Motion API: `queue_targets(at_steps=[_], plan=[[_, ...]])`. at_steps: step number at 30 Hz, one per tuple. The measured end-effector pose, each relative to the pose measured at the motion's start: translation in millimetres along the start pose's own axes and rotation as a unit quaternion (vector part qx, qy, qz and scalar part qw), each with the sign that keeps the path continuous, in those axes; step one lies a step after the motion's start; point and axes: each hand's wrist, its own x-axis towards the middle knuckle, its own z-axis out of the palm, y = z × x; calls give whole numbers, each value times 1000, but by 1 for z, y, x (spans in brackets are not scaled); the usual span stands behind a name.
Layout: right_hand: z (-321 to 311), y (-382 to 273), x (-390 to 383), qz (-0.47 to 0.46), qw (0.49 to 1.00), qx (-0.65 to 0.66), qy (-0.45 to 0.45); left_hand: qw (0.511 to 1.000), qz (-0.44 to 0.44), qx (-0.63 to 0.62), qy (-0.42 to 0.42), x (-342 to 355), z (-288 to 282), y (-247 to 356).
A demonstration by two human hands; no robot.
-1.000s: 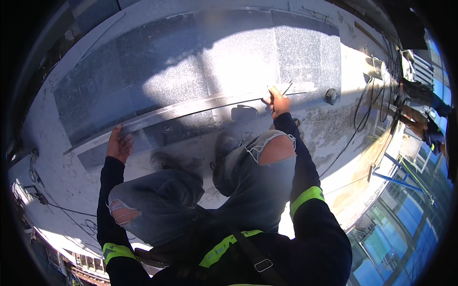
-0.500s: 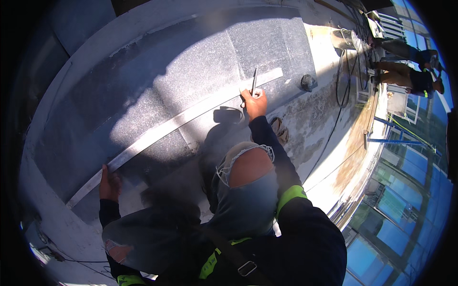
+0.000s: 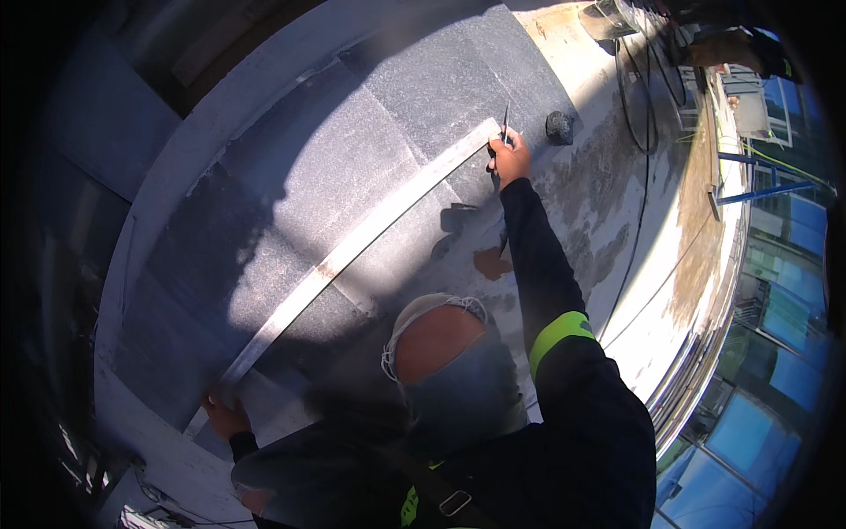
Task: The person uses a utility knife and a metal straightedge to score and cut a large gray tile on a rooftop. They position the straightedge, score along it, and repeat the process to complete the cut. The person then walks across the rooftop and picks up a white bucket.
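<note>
A long pale metal straightedge (image 3: pixel 357 247) lies slantwise across grey speckled slabs (image 3: pixel 441 79), partly in sun and partly in shadow. At its lower left end my left hand (image 3: pixel 226 416) grips the bar's edge, fingers bent over it in deep shade. My right hand (image 3: pixel 511 160) is at the far upper right end, closed round a slim, dark, pen-like tool (image 3: pixel 506 122) that points up and away. The fingers of that hand touch or nearly touch the bar's tip. What kind of tool it is stays too small to tell.
A dark lump (image 3: pixel 559 129) sits by the slabs' right edge. A reddish-brown patch (image 3: pixel 492 263) lies near my bent knee (image 3: pixel 438 344). Black cable (image 3: pixel 649 167) loops over the stained floor toward a cylindrical container (image 3: pixel 606 19). Blue metal bars (image 3: pixel 767 192) and another person (image 3: pixel 727 48) are at right.
My right hand has slid along the straightedge to its far end with the pen-like tool. The view has shifted and turned, and the bar now appears steeper. My left hand stays near the lower end.
</note>
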Motion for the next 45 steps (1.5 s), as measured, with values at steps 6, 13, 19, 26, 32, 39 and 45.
queue_targets(at_steps=[6,13,19,26,32,39,45], plan=[[0,8,28,-31,999,27,-20,1000,11,25,3,14,12,-25],[11,1,44,-38,995,62,-65,999,-2,49,-1,15,7,-19],[17,6,48,-52,993,77,-70,999,3,34,26,12,13,-14],[22,5,44,-40,994,40,-88,998,9,21,64,9,30,-39],[9,11,49,-17,994,57,-87,997,-24,35,65,10,17,-10],[8,11,51,-7,993,63,-99,997,-11,10,82,5,28,-21],[7,10,51,-3,992,76,-97,997,-11,18,73,8,30,-22]])
